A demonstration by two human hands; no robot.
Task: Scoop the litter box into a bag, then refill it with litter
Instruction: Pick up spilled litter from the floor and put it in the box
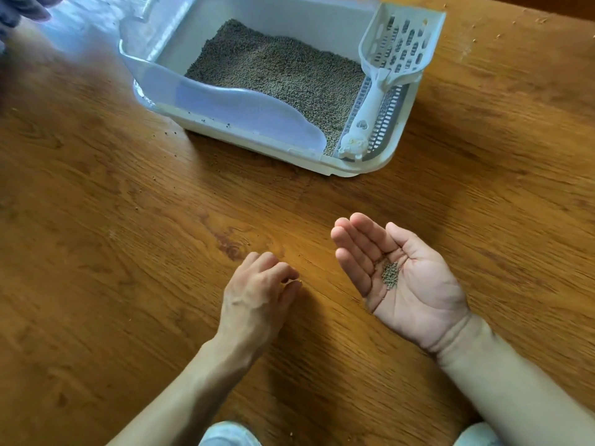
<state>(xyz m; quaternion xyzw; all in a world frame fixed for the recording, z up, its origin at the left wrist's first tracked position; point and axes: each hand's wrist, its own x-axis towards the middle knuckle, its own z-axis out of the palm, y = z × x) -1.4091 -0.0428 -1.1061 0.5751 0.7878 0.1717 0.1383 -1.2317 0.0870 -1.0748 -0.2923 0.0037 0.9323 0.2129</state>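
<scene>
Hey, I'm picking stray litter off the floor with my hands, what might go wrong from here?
1. The pellets lie loose on your flat right hand; a tilt on the way to the litter box would probably spill them again.
2. Your left hand is pinching at grains singly; scattered specks on the floor near the box are easily missed.

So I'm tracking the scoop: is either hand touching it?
Apart. The head view shows the scoop lying in the litter box, with bare floor between it and both the left hand and right hand.
</scene>
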